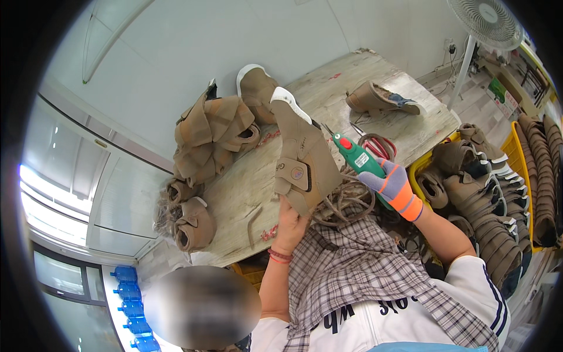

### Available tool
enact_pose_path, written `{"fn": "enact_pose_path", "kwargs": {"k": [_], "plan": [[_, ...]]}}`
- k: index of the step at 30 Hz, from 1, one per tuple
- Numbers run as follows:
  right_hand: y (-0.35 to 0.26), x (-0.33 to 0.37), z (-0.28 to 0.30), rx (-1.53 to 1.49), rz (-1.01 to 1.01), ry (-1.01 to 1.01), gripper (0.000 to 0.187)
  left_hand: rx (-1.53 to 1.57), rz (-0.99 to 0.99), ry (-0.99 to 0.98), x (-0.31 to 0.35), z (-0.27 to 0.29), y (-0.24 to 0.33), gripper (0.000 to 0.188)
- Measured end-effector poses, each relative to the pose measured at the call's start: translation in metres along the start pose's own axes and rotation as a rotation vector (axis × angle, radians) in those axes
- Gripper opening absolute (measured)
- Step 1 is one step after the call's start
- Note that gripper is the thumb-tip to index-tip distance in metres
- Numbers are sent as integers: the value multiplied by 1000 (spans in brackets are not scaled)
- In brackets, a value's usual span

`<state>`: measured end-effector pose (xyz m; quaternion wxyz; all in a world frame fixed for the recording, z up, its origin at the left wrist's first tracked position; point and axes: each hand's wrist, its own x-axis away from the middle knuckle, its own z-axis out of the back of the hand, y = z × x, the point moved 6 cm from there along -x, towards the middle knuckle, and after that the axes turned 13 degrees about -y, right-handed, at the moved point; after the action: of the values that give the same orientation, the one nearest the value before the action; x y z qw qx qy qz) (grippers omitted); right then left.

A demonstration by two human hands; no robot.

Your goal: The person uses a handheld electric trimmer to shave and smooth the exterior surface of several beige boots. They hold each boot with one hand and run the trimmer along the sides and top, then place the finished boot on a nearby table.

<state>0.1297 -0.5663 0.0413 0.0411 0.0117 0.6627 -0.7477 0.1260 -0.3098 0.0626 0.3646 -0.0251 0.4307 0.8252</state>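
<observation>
My left hand (290, 227), bare with a red bracelet at the wrist, is closed on the lower end of a brown shoe upper (311, 149). The upper has a white-lined edge at its top, a strap and a small round badge, and is held up over the table. My right hand (392, 186), in a grey and orange glove, grips a green hand-held electric tool (355, 155) with a red switch. Its narrow dark tip points toward the upper's right edge; I cannot tell if they touch. Brown cut strips (346, 202) lie below, near my apron.
A worn table (316, 76) carries piled brown uppers (214, 132) at left, another upper (378, 98) at far right and what look like red-handled scissors (384, 144). Yellow crates (517, 146) full of uppers stand right, a white fan (488, 17) behind. Blue water jugs (132, 308) stand lower left.
</observation>
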Motion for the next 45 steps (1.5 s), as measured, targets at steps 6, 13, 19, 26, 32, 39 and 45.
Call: {"fn": "enact_pose_path", "kwargs": {"k": [6,13,19,26,32,39,45], "plan": [[-6,4,4,162,56,45,47,-120,-32,-67,-9,-1,9,27],[-11,-4,8,-46,11,-20,40,-150,-33,-138,-6,-9,3,27],[-12,-13,21,-328,8,-18,31,-82,-11,-117,-17,-17,-1,26],[7,-6,71,-384,21,200,31,-312,-1,143,-150,30,-50,30],[23,5,95,-380,16,288,30,-636,-54,242,-248,-7,-117,29],[38,12,115,-391,5,364,30,974,554,254,-287,-118,-189,42],[39,21,131,-336,25,410,30,1546,950,1,-295,-188,-157,40]]}}
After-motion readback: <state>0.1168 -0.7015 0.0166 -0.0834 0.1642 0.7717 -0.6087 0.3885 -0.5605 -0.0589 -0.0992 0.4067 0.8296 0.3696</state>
